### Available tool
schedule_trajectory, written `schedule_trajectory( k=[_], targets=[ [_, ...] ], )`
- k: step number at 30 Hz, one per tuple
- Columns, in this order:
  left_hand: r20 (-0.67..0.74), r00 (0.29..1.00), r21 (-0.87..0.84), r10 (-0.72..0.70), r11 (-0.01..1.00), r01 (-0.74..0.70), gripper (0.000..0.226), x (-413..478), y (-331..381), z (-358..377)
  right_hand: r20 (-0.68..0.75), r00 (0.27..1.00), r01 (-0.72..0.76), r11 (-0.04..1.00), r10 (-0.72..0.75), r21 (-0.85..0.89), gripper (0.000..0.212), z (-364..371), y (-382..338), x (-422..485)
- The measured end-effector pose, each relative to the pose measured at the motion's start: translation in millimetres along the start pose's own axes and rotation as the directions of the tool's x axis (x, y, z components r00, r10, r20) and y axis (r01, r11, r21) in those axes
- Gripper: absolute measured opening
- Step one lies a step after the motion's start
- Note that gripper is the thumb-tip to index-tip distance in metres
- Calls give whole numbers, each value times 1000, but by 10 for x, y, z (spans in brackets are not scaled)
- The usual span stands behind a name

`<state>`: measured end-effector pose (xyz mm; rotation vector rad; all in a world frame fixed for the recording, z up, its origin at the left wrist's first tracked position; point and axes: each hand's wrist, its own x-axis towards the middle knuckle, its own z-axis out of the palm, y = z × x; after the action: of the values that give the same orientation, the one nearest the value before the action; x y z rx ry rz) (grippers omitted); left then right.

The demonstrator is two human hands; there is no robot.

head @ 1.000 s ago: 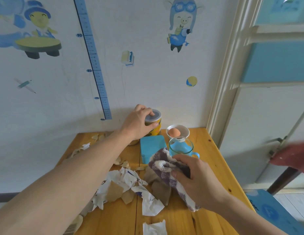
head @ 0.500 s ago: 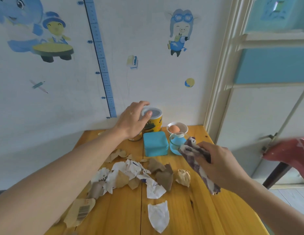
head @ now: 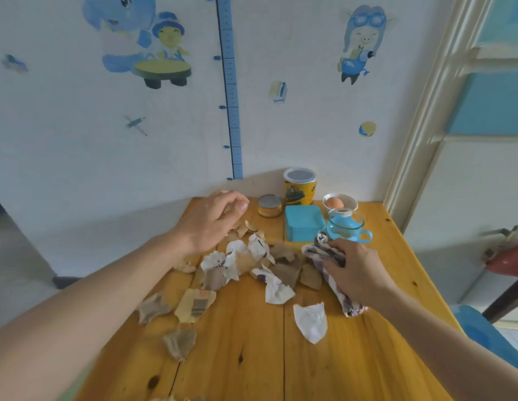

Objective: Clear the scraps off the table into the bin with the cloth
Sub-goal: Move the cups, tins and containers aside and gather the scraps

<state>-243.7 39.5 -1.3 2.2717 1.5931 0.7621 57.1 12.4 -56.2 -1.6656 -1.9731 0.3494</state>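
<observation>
Wood table: varnished, knotty, slight sheen. Paper scraps: crumpled, white & brown kraft, matt. cloth: soft fuzzy fabric. Blue box: smooth plastic, semi-matt. cup: clear glossy glass, plastic handle. canister: glossy printed label, plastic lid. small tin: metal top. bowl: glossy white.

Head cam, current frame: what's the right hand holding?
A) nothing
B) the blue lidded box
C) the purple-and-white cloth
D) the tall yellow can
C: the right hand has its fingers curled round the bunched purple-and-white cloth, at the right edge of the paper scraps on the table.
</observation>
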Motion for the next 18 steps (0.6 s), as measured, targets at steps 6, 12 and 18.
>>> schedule_trajectory(
  k=[6, 12, 18],
  targets=[
    [-10, 999, -36, -41, 999, 40, 60, -245, -96, -184, 2, 999, 42, 999, -42, 12, 15, 107, -229, -1],
    [-49, 992, -131, -113, 986, 105, 63, -481, -345, -462, -62, 995, 73, 994, -78, -81, 17, -21, -365, 66],
    [-78, 978, -190, -192, 966, 175, 57, -698, -674, -611, -88, 990, 107, 993, -111, -51, 11, -66, -589, 230]
  ],
)
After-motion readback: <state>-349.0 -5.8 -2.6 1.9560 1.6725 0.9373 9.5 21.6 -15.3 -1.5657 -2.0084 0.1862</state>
